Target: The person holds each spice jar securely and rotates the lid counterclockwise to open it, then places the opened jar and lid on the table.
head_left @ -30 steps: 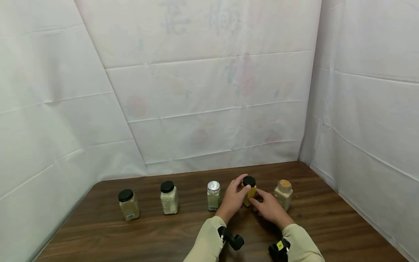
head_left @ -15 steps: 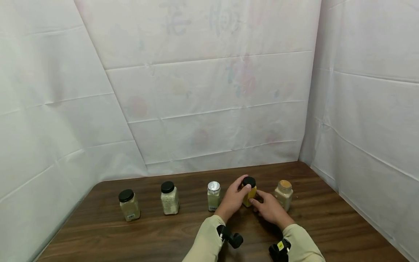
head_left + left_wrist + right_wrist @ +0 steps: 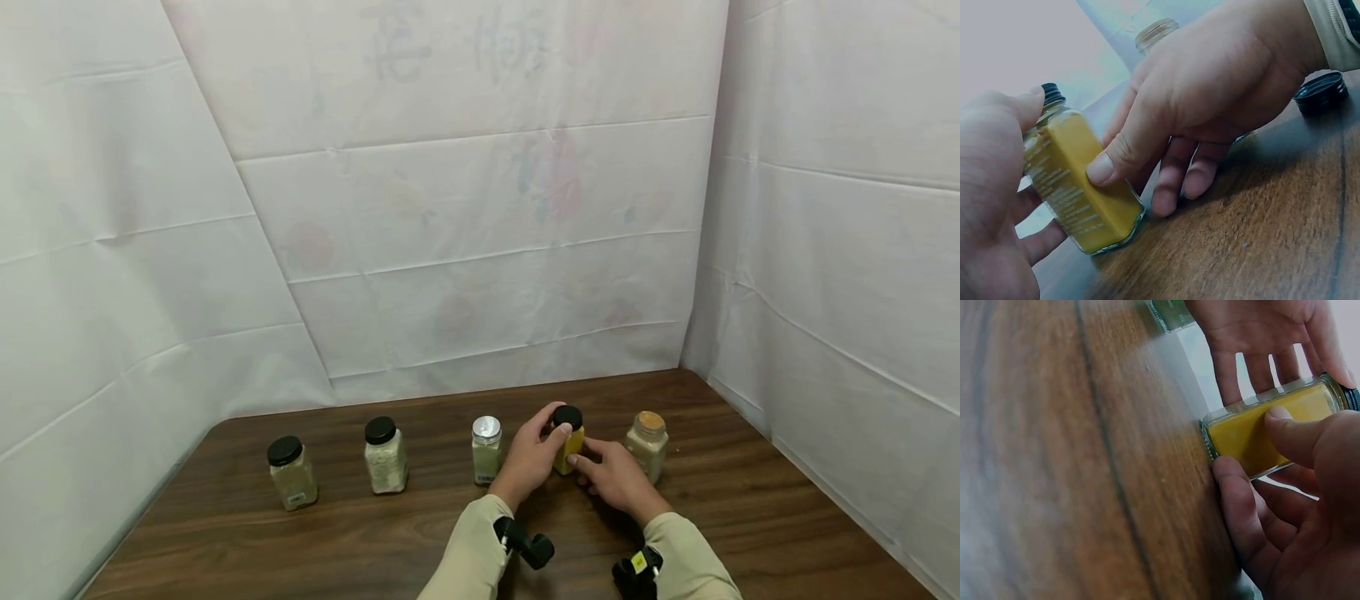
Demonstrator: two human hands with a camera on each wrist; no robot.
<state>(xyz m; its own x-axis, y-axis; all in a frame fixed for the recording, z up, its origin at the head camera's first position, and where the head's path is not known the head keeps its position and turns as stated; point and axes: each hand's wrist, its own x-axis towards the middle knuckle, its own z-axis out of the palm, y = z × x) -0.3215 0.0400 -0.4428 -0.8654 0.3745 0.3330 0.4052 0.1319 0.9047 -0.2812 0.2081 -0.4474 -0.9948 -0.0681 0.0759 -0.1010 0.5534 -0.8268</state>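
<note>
A glass spice jar [image 3: 567,454] of yellow powder, topped by a black lid [image 3: 567,416], stands upright on the wooden table between both hands. My left hand [image 3: 531,460] holds it from the left, its thumb at the lid and its fingers behind the glass, as the left wrist view shows. From the right, my right hand [image 3: 617,478] grips the jar's body; its thumb lies on the glass face in the right wrist view. Just right of that hand stands a lidless jar [image 3: 647,448] with tan contents. A loose black lid [image 3: 1321,94] lies on the table, hidden in the head view.
Left of my hands stand a silver-topped jar [image 3: 487,454] and two black-lidded jars, one of pale grains [image 3: 386,462] and one of greenish powder [image 3: 294,479]. White cloth walls [image 3: 480,250] enclose the brown table [image 3: 337,550] at the back and sides.
Both hands keep their hold on the yellow jar with hardly any movement. The whole head view has shifted slightly.
</note>
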